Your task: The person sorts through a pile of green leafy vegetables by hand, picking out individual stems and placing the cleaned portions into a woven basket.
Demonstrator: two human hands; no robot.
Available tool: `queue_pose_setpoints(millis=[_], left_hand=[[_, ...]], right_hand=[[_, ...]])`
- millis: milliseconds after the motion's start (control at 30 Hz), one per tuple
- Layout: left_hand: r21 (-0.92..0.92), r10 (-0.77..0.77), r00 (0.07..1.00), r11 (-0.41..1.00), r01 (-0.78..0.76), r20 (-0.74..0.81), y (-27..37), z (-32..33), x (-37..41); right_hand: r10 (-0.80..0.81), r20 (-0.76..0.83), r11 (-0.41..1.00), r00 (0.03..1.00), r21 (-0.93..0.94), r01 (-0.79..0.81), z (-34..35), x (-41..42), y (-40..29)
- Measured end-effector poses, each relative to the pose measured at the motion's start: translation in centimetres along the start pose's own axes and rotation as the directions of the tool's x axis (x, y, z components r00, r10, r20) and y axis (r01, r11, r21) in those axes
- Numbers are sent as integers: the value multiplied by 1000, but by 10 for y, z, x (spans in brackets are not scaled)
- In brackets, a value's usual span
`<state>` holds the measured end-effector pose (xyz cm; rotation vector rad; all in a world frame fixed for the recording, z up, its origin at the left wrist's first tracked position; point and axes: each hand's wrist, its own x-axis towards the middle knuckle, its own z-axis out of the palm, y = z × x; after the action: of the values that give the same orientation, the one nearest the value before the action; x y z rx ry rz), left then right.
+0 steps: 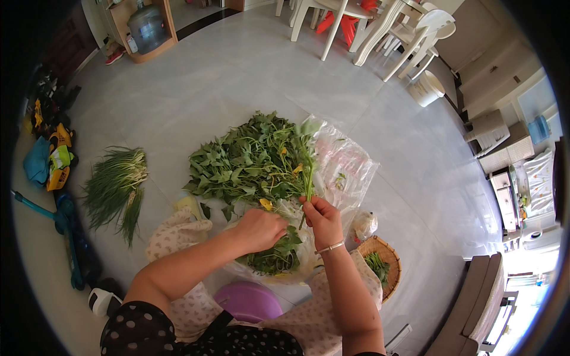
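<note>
My right hand (324, 220), with a bracelet at its wrist, grips a small bunch of green leafy stems (308, 178), leaves pointing away from me. To its left, my left hand (262, 228) is curled, fingertips turned down and hidden from view. Green leaves (289, 239) show just below those fingers; whether they are pinched there I cannot tell. Beneath both hands, between my knees, lies a clear plastic bag (307, 262) with more greens in it. A large heap of leafy vines (240, 164), with a few yellowed leaves, spreads beyond my hands.
A plastic sheet (343, 164) lies under the heap's right side. Scallions (118, 182) lie at left. By my right knee stand a wicker basket (392, 276) with greens and a knotted plastic bag (364, 224). A purple stool (249, 301) is under me. Toys (60, 151) line the left.
</note>
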<state>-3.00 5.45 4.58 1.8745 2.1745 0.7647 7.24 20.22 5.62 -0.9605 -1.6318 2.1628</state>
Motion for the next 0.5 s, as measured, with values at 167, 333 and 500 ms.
queue_pose_setpoints(millis=[167, 333, 500], left_hand=[[-43, -21, 1000, 999, 20, -18, 1, -12, 4], [-195, -21, 940, 980, -49, -340, 7, -20, 23], [-191, 49, 957, 976, -107, -287, -1, -8, 25]], right_hand=[[-260, 73, 815, 963, -518, 259, 0, -9, 5], [-549, 197, 423, 812, -773, 474, 10, -21, 10], [-636, 261, 184, 727, -863, 471, 15, -27, 16]])
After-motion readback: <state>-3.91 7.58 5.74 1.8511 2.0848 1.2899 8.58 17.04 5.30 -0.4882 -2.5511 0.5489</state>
